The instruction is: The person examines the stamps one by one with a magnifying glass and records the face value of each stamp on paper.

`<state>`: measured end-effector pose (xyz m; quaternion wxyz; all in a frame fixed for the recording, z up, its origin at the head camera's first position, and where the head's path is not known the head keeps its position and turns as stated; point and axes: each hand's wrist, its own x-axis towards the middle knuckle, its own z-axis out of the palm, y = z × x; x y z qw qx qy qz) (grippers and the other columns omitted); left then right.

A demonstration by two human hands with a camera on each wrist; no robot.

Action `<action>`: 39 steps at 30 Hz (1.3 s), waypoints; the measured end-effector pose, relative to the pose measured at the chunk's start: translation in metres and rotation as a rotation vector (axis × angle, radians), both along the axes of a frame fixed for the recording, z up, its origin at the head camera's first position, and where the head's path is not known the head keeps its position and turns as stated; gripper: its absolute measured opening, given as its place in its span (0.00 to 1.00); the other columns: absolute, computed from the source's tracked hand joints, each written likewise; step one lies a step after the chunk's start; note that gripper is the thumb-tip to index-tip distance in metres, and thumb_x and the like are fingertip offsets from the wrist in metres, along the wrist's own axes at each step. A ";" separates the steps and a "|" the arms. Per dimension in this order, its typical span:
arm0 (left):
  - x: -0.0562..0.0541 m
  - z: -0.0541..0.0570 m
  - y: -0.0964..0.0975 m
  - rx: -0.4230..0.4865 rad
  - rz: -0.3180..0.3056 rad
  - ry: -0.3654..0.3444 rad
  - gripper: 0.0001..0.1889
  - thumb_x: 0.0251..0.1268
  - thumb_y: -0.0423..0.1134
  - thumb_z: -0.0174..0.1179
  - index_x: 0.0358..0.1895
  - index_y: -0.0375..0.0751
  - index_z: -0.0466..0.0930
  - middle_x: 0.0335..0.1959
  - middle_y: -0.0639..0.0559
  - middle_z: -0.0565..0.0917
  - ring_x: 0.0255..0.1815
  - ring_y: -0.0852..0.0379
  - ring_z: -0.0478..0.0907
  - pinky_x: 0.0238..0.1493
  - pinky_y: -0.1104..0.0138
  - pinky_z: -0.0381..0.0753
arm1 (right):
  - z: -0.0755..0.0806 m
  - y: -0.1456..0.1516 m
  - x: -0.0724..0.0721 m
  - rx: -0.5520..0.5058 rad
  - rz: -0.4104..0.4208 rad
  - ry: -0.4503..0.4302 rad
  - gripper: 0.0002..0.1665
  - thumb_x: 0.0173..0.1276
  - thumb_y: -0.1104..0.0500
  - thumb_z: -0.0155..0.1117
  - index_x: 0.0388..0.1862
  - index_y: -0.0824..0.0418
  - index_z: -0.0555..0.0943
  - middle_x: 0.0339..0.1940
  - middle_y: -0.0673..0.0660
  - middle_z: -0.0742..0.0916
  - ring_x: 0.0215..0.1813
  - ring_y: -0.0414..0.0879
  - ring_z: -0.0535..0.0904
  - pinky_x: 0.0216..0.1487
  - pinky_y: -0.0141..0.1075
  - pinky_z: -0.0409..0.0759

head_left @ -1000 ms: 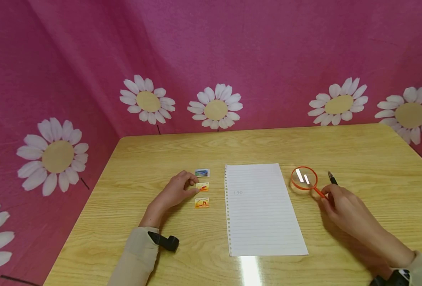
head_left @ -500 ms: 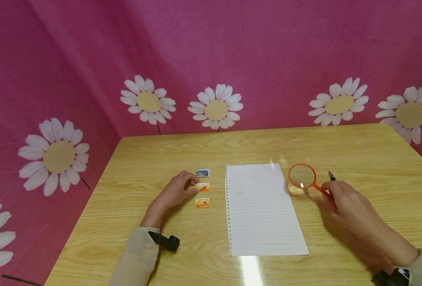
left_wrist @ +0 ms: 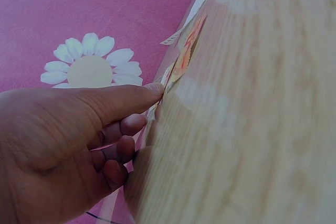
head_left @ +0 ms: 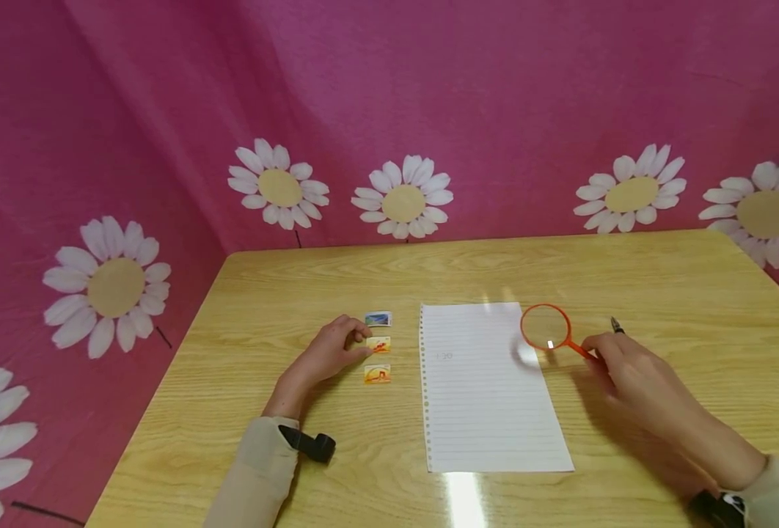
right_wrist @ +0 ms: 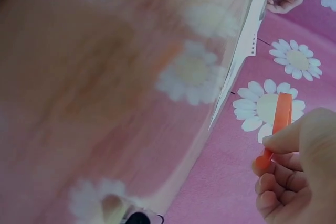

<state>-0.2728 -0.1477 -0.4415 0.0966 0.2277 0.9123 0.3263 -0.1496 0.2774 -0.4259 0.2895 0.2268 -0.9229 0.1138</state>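
Note:
My right hand (head_left: 643,381) grips the orange handle (right_wrist: 282,113) of a magnifying glass (head_left: 568,334). Its round lens hovers at the right edge of a lined sheet of paper (head_left: 488,411), casting a shadow there. My left hand (head_left: 332,350) rests on the table with its fingers loosely bent. Thumb and fingertips touch the left edge of the middle stamp (head_left: 380,345), an orange and yellow one lying flat. Above it lies a blue-green stamp (head_left: 378,319), and below it another yellow-orange stamp (head_left: 377,374). Faint pencil-like marks show on the paper's left side.
A black pen (head_left: 617,325) lies beyond my right hand, partly hidden by it. The wooden table (head_left: 297,282) meets a pink curtain (head_left: 495,110) with daisies at the back and left. Wrist cameras are strapped to both sleeves.
My right hand has moved the magnifying glass to the left, from beside the paper to over its right edge. The left hand stays at the middle stamp. The view has shifted slightly.

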 end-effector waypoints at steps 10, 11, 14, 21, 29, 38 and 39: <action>0.000 0.001 0.000 0.002 0.013 -0.014 0.11 0.66 0.37 0.63 0.48 0.39 0.78 0.41 0.47 0.74 0.43 0.54 0.68 0.48 0.63 0.68 | 0.001 -0.009 -0.005 0.012 0.039 -0.025 0.10 0.64 0.62 0.66 0.41 0.65 0.76 0.33 0.56 0.82 0.32 0.47 0.77 0.31 0.44 0.78; 0.001 0.001 0.000 0.000 0.014 -0.012 0.11 0.66 0.37 0.63 0.48 0.39 0.78 0.41 0.47 0.74 0.43 0.54 0.68 0.48 0.63 0.68 | 0.001 -0.010 -0.006 0.012 0.045 -0.019 0.11 0.72 0.56 0.59 0.41 0.65 0.76 0.32 0.56 0.82 0.32 0.46 0.76 0.30 0.44 0.78; 0.001 0.001 0.001 -0.001 0.023 -0.010 0.11 0.66 0.38 0.63 0.48 0.39 0.78 0.42 0.48 0.75 0.43 0.54 0.68 0.48 0.63 0.68 | 0.001 -0.012 -0.008 0.008 0.067 0.004 0.31 0.78 0.41 0.34 0.40 0.64 0.76 0.31 0.55 0.81 0.31 0.45 0.74 0.28 0.41 0.77; 0.000 0.000 0.000 0.012 0.012 -0.001 0.11 0.65 0.37 0.64 0.48 0.39 0.77 0.41 0.47 0.75 0.42 0.54 0.68 0.48 0.63 0.68 | 0.001 -0.019 -0.013 0.000 0.109 0.028 0.35 0.77 0.40 0.29 0.40 0.64 0.76 0.29 0.52 0.80 0.31 0.42 0.73 0.29 0.38 0.75; -0.002 -0.002 -0.002 0.032 -0.008 0.005 0.11 0.65 0.36 0.64 0.48 0.38 0.77 0.40 0.47 0.75 0.42 0.55 0.69 0.48 0.64 0.69 | 0.002 -0.026 -0.018 0.016 0.160 0.015 0.20 0.76 0.49 0.46 0.41 0.65 0.77 0.34 0.56 0.83 0.34 0.46 0.79 0.31 0.41 0.79; -0.002 -0.001 -0.002 0.025 -0.002 0.007 0.12 0.64 0.36 0.64 0.48 0.38 0.77 0.40 0.47 0.75 0.41 0.55 0.70 0.48 0.64 0.70 | 0.004 -0.039 -0.023 0.024 0.170 0.027 0.25 0.77 0.45 0.40 0.39 0.63 0.77 0.33 0.55 0.83 0.33 0.46 0.80 0.30 0.41 0.79; -0.002 -0.001 -0.002 0.028 -0.001 0.004 0.12 0.64 0.36 0.64 0.48 0.39 0.77 0.40 0.48 0.75 0.41 0.56 0.69 0.48 0.64 0.69 | 0.004 -0.040 -0.024 0.023 0.179 0.028 0.20 0.76 0.49 0.45 0.39 0.63 0.77 0.33 0.55 0.83 0.33 0.46 0.80 0.30 0.40 0.79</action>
